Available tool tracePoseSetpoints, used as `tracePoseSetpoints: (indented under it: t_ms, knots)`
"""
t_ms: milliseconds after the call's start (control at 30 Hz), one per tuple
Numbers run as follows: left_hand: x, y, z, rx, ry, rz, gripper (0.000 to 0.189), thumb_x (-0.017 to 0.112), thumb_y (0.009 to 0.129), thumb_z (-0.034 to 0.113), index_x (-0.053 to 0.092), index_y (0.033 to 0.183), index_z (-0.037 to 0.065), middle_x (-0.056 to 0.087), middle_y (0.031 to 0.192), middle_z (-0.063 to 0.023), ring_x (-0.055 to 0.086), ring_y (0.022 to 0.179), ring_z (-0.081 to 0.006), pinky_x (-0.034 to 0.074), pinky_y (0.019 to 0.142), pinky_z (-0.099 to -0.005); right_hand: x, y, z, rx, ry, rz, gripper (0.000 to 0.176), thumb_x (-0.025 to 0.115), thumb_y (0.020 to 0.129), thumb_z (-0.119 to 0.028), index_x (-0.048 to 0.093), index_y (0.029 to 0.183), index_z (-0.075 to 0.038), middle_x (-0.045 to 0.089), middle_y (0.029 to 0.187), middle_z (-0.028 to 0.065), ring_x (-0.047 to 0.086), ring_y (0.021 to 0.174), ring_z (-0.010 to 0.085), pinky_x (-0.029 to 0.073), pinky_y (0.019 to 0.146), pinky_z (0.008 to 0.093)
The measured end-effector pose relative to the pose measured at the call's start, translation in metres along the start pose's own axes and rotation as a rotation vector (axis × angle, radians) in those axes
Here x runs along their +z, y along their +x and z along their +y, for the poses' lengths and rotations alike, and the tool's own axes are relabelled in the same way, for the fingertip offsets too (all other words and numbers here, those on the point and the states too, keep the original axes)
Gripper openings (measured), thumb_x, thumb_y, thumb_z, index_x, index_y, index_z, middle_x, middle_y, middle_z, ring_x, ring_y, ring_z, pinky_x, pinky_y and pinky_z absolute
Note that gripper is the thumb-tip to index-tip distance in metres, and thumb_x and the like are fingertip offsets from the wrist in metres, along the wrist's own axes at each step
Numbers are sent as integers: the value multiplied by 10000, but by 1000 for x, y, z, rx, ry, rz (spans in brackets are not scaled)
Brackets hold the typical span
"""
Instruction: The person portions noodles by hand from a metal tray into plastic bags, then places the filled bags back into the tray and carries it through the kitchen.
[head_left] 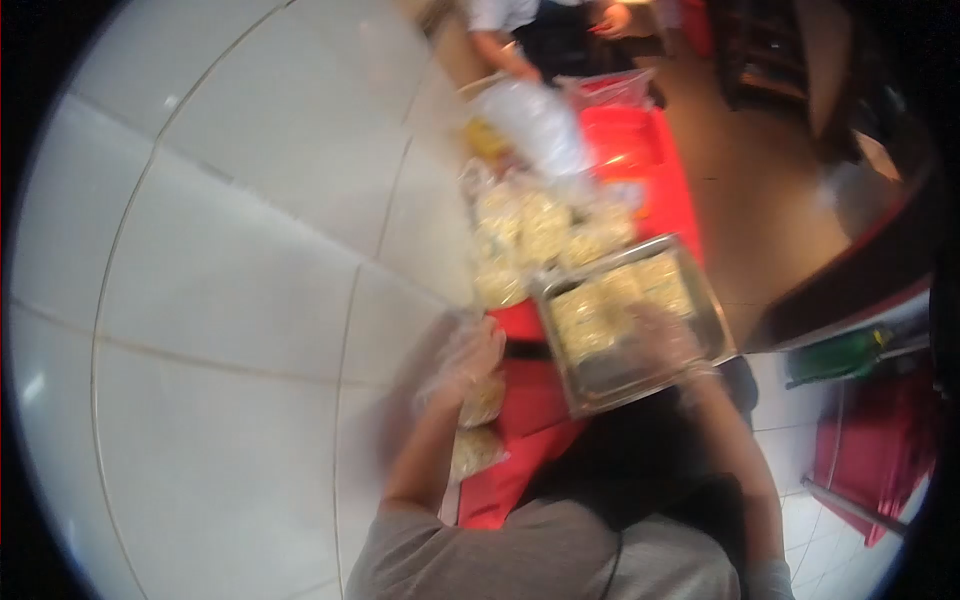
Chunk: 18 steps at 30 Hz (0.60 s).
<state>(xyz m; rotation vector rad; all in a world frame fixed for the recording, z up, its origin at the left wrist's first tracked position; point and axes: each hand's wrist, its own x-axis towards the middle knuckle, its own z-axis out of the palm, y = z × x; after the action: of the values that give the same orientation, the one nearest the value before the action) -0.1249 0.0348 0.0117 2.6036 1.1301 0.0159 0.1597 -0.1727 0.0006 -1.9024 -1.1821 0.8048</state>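
My left hand [470, 358], in a clear plastic glove, is by the tiled wall just above a bag of pale yellow food [482, 402]. Its fingers are blurred, and whether they grip the bag cannot be told. My right hand [668, 342], also gloved, reaches into a rectangular metal tray [640, 398]. Its blurred fingers look stretched out, close to or touching the clear bags of pale yellow, noodle-like food [582, 318] lying side by side in the tray. More such bags [545, 228] are heaped just beyond the tray.
A red table [530, 400] runs along the white tiled wall [230, 280]. A second bag [475, 452] sits near me at the wall. Farther off are a large clear plastic bag [535, 125] and a red tub [620, 140]. Another person [510, 45] stands at the far end.
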Motion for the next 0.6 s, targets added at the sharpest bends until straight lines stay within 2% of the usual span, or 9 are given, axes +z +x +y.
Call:
tracePoseSetpoints:
  t_ms: [33,100,133,233,333,433,533,600]
  knots:
    - [-24,-10,-5,-43,-18,14,353,518,919,390,676,1010,88,673,1004,-191,630,931,-401,495,824,-481,-5,-3,22,78,224,24,318,532,932,-182,604,1207,-38,646,1156,124,631,1040,229,501,895,348]
    - [-55,-38,-25,-120,172,-158,338,540,900,377,695,944,80,672,1016,-194,636,932,-392,496,830,-476,-13,-8,35,92,449,61,282,563,934,-189,615,1172,-46,644,1081,55,632,912,148,513,788,292]
    - [-69,-48,-22,-144,262,-242,333,551,891,371,704,911,76,672,1022,-195,638,932,-388,497,833,-473,-15,-10,30,129,498,74,269,565,933,-181,618,1161,-49,641,1076,43,628,894,139,510,780,286]
    - [-93,-68,21,-287,401,-505,500,623,783,486,710,991,40,662,1092,-196,636,1033,-357,497,892,-447,-22,-14,20,193,620,112,236,567,931,-163,624,1134,-57,633,1071,18,617,860,118,507,766,278]
    - [-54,-86,15,-324,372,-416,451,595,814,446,710,965,37,653,1096,-205,636,1011,-356,502,878,-436,-22,-21,12,169,690,98,227,564,929,-158,626,1121,-55,632,1070,20,617,866,114,510,764,284]
    - [11,-87,-43,-260,259,-185,320,547,899,337,676,973,53,663,1000,-194,631,957,-367,490,834,-471,-21,-30,8,157,681,68,229,570,922,-154,633,1113,-45,639,1023,28,621,870,114,513,758,277]
    - [-16,-80,-27,-127,33,-186,305,519,912,302,665,1002,50,658,1020,-203,625,939,-380,488,827,-462,-25,-45,2,168,653,70,231,583,918,-160,642,1103,-35,643,959,28,617,864,104,511,758,269]
    - [-51,-78,-9,142,-76,-145,268,526,946,282,655,986,51,673,946,-161,636,847,-314,507,747,-411,-27,-48,3,153,700,70,239,593,915,-167,645,1102,-28,645,926,28,613,855,96,510,761,265]
